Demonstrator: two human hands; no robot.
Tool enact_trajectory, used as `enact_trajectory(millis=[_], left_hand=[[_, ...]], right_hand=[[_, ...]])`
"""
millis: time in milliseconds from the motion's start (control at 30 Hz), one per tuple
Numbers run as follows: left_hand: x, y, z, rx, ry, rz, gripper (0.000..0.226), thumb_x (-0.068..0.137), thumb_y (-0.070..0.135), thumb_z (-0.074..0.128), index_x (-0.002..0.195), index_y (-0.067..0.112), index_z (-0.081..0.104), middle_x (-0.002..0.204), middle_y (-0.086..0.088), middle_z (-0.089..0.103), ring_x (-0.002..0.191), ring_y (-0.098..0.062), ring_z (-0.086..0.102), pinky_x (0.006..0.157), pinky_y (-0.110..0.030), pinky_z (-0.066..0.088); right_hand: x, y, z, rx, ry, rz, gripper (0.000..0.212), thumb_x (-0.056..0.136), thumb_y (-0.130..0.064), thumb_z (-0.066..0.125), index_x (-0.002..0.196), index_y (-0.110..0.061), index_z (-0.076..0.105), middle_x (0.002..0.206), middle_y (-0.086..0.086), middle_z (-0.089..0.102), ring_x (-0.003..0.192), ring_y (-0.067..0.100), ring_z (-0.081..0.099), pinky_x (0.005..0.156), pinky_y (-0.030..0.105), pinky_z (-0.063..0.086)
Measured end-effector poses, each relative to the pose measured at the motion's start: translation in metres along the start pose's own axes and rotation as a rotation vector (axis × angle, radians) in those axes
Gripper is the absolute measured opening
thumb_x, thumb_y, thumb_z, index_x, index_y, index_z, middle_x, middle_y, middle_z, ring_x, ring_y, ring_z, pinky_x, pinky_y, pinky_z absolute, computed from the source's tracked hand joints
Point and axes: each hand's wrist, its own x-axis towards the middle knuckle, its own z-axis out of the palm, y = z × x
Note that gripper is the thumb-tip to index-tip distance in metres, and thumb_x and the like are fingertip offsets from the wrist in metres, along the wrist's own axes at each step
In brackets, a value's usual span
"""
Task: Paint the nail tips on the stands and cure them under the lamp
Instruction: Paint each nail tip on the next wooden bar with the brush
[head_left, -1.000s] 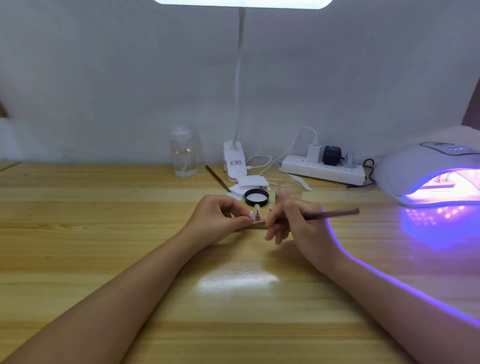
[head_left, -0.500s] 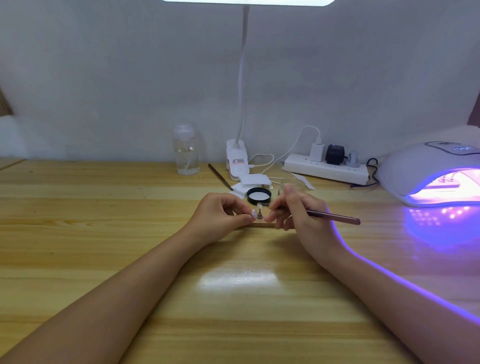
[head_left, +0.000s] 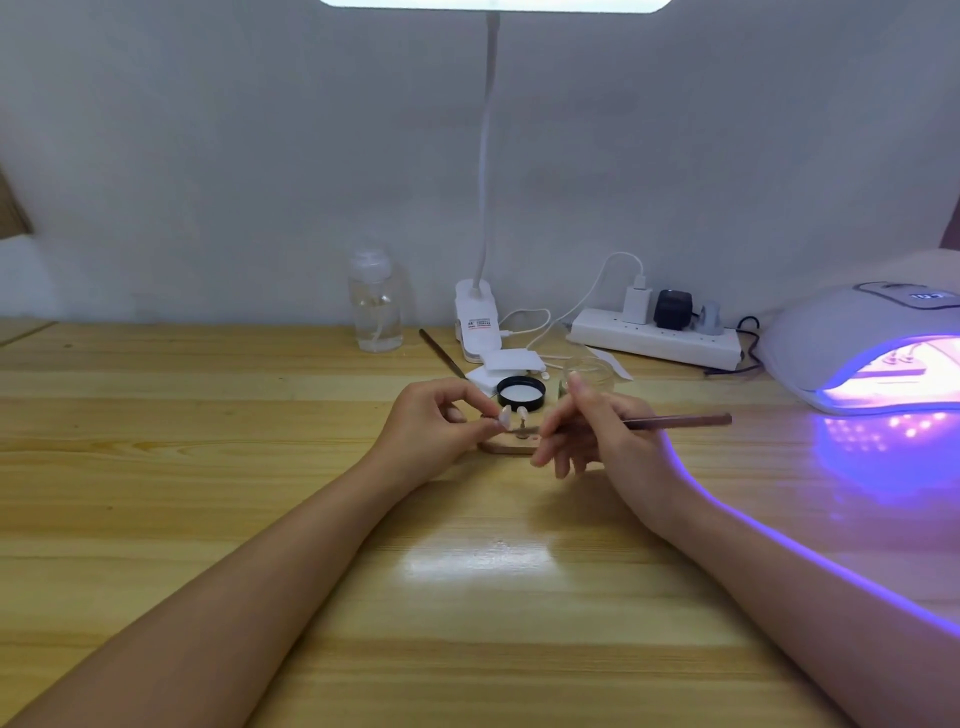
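On the wooden table (head_left: 208, 519) a small wooden base (head_left: 506, 445) lies at the middle, with nail tips on short stands rising from it. The left hand (head_left: 431, 428) has its fingers curled and pinches one nail tip (head_left: 505, 415) by its stand, just above the base. A second tip (head_left: 522, 413) stands upright right beside it. The right hand (head_left: 597, 431) pinches a brush (head_left: 675, 421) between thumb and index finger, the other fingers hanging loosely spread; the brush handle points right and its tip reaches the held tip, though whether they touch is too small to tell.

Just beyond the hands lie a black lid (head_left: 521, 392) and a small clear jar (head_left: 589, 374). Farther back stand a clear bottle (head_left: 375, 304), a clip lamp (head_left: 478, 322) and a power strip (head_left: 654, 340). A spare brush (head_left: 441, 353) lies left of the lamp's clip. At the far right the curing lamp (head_left: 857, 343) glows violet, well apart from the base.
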Motion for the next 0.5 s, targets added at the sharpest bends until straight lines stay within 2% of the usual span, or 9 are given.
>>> enact_trajectory(millis=[100,167,300,400,500], left_hand=[[-0.0010,0.0013,0.0001,-0.005,-0.006,0.005,0.027,0.069,0.013,0.078,0.055,0.033,0.066,0.046,0.011,0.051,0.045,-0.002,0.039,0.046,-0.009,0.032],[-0.0009,0.0016,0.0003,0.004,-0.018,0.024,0.026,0.071,0.009,0.076,0.061,0.031,0.067,0.056,0.012,0.061,0.053,-0.004,0.045,0.051,-0.010,0.037],[-0.0014,0.0026,0.0001,0.003,-0.058,0.066,0.012,0.075,0.006,0.072,0.078,0.017,0.072,0.080,-0.004,0.070,0.065,-0.014,0.048,0.061,-0.017,0.041],[-0.0019,0.0026,0.0008,-0.009,-0.076,0.070,0.014,0.075,0.006,0.071,0.088,0.013,0.072,0.080,-0.009,0.068,0.070,-0.017,0.050,0.065,-0.023,0.042],[-0.0023,0.0020,0.0012,0.003,-0.083,0.072,0.015,0.075,0.006,0.071,0.090,0.008,0.072,0.078,-0.007,0.068,0.072,-0.018,0.050,0.066,-0.023,0.041]], right_hand=[[-0.0001,0.0020,0.0008,-0.041,0.121,-0.103,0.035,0.093,-0.031,0.041,0.072,-0.015,0.063,0.062,0.000,0.068,0.049,0.006,0.055,0.049,0.012,0.041],[-0.0001,0.0033,0.0013,-0.087,0.134,-0.135,0.032,0.097,-0.021,0.039,0.076,-0.016,0.062,0.064,-0.001,0.067,0.049,0.005,0.054,0.049,0.011,0.040],[-0.0009,0.0039,0.0037,-0.091,0.103,-0.132,0.035,0.091,-0.034,0.039,0.073,-0.017,0.063,0.065,0.003,0.068,0.049,0.007,0.054,0.050,0.011,0.040],[0.0002,0.0036,0.0050,-0.114,0.086,-0.141,0.033,0.087,-0.040,0.039,0.074,-0.021,0.063,0.070,0.003,0.069,0.052,0.007,0.056,0.052,0.010,0.040],[-0.0007,0.0042,0.0062,-0.081,0.064,-0.123,0.041,0.084,-0.043,0.040,0.067,-0.014,0.064,0.059,0.005,0.067,0.047,0.006,0.057,0.048,0.009,0.039]])
